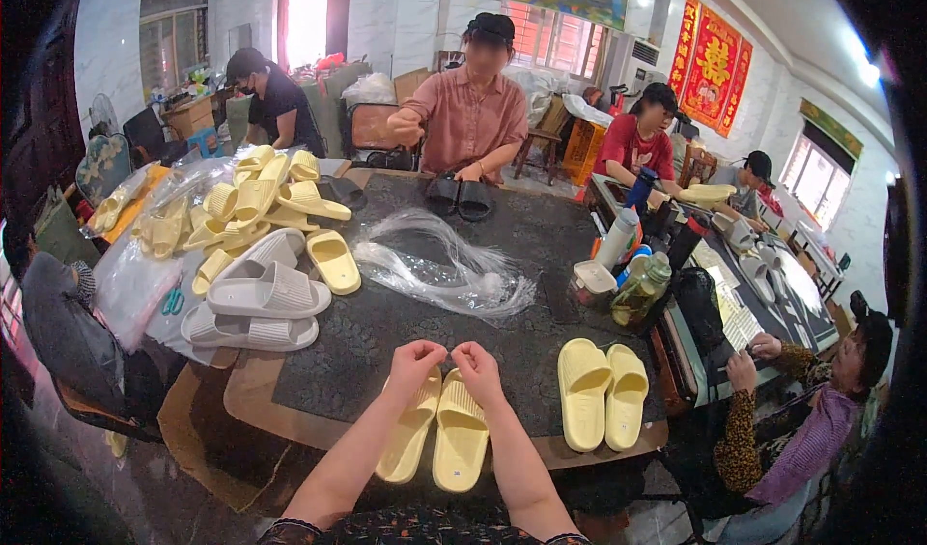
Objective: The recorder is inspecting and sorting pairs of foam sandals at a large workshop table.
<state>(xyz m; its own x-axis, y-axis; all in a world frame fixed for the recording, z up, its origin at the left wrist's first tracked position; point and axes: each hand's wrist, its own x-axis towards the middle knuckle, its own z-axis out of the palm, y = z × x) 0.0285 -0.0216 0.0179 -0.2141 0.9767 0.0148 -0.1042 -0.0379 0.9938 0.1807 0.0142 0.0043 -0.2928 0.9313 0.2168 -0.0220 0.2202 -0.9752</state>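
Note:
Directly in front of me, a pair of pale yellow slippers (462, 441) lies side by side at the table's near edge. My left hand (415, 364) and my right hand (476, 368) meet over the toe ends of that pair, each with thumb and fingers pinched together. Whatever lies between the fingertips is too small to make out. The hands partly cover the slippers' toe straps. Beyond them a loose bundle of clear plastic strands (446, 289) rests on the dark tabletop. Another pair of yellow slippers (585, 400) sits to the right.
Grey slippers (272, 292) and a heap of yellow slippers (253, 197) fill the left side. Bottles (641, 289) and a small tub (593, 279) crowd the right edge. Opposite, a person handles black slippers (460, 197). Other people sit around, one close on the right (792, 419).

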